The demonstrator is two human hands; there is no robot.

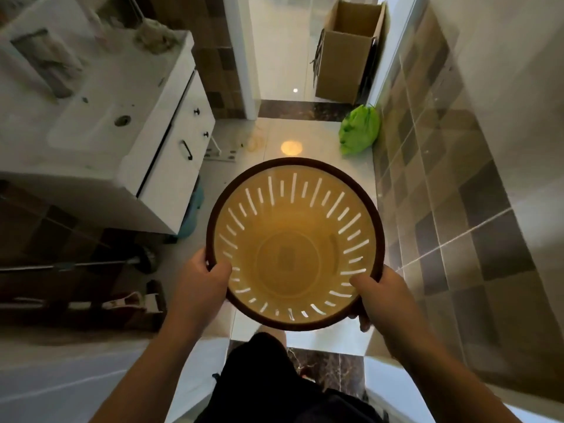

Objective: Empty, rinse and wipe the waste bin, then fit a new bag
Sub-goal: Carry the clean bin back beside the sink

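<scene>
The bin, a round yellow one with a dark brown rim and slotted walls, is held up over the tiled floor, its mouth turned toward the camera so that the bare bottom is seen. It is gripped at the near rim by both hands. The left hand is curled round the lower left of the rim, thumb hooked inside and fingers outside. The right hand is clamped on the lower right, thumb laid inside against the wall and fingers wrapped beneath the rim. Both forearms are stretched forward from the body. A white sink cabinet is seen at the left, a green bag on the floor by the right wall, and a cardboard box beyond it.
</scene>
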